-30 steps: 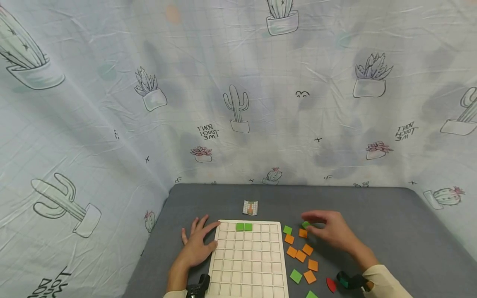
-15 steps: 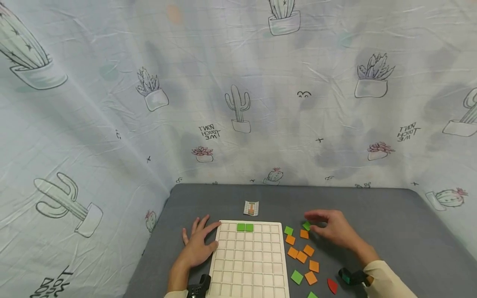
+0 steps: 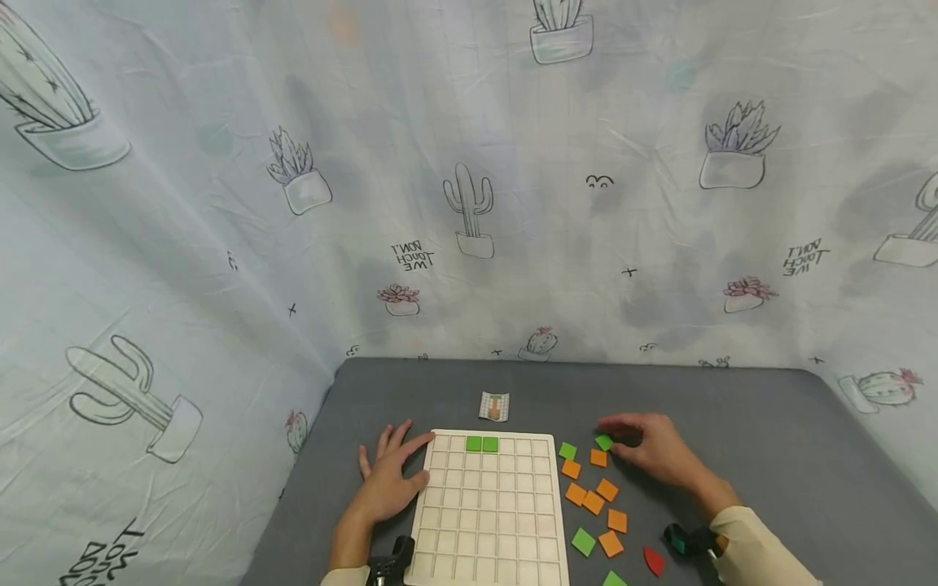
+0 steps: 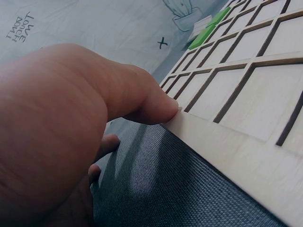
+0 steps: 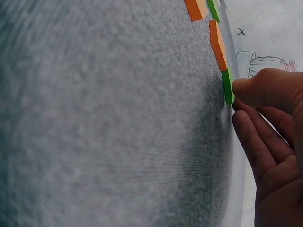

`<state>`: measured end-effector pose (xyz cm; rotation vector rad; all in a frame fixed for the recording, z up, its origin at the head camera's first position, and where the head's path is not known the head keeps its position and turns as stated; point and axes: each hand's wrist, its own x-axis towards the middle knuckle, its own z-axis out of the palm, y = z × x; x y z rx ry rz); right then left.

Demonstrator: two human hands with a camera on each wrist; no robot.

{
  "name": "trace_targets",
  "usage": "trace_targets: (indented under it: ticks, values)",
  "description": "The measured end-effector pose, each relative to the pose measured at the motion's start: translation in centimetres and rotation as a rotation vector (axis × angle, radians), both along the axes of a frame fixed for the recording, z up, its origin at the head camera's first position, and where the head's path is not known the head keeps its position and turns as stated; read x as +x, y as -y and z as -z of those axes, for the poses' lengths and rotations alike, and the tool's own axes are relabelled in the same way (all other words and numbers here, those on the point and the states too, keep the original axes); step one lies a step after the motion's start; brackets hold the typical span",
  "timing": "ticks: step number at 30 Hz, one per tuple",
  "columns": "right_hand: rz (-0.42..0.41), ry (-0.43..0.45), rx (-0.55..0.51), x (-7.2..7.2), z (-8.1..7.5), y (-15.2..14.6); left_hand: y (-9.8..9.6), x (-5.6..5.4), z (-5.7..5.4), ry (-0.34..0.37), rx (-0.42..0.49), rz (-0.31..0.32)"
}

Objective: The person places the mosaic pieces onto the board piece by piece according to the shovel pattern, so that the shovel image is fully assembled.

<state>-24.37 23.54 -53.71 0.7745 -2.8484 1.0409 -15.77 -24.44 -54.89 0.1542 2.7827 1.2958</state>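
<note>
A pale wooden grid board [image 3: 487, 518] lies on the grey table, with two green square tiles [image 3: 482, 444] side by side in its far row. My left hand [image 3: 390, 486] rests at the board's left side, fingers spread; in the left wrist view its thumb [image 4: 158, 105] presses on the board's edge. To the right of the board, my right hand [image 3: 655, 449] pinches a loose green square tile [image 3: 604, 442] low over the table. From the right wrist, the thumb is at this green tile [image 5: 228, 87], partly covering it. Whether the tile is lifted I cannot tell.
Several orange square tiles [image 3: 593, 502] and more green ones [image 3: 583, 542] are scattered right of the board. A red curved piece [image 3: 654, 561] lies near the right wrist. Behind the board is a small printed card [image 3: 494, 406]. A cactus-patterned cloth [image 3: 469, 203] hangs behind the table.
The green tile at my right hand shows a little more between thumb and index finger. The hands barely move; the whole head view shifts slightly.
</note>
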Motion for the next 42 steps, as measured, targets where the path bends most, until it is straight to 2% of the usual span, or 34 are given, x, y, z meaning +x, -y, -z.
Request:
trace_targets:
  ticks: [7, 14, 24, 28, 33, 42]
  values:
    - [0.0, -0.015, 0.014, -0.3, 0.1, -0.1, -0.1, -0.1, -0.5, -0.004, -0.006, -0.004]
    - [0.014, -0.003, -0.014, 0.1, 0.4, -0.1, -0.3, -0.1, -0.2, -0.003, -0.014, -0.008]
    - [0.053, -0.046, -0.033, 0.5, 0.3, -0.5, -0.2, -0.3, 0.1, -0.017, -0.02, -0.006]
    - [0.08, -0.03, -0.05, 1.0, -0.3, -0.9, -0.2, -0.2, 0.1, -0.034, -0.013, -0.003]
    - [0.121, -0.023, -0.087, 2.0, -1.5, -0.8, -0.1, -0.1, -0.1, -0.023, -0.02, -0.001]
    - [0.184, -0.069, -0.081, 4.2, -4.1, 0.9, -0.2, -0.2, -0.2, -0.013, -0.034, -0.007]
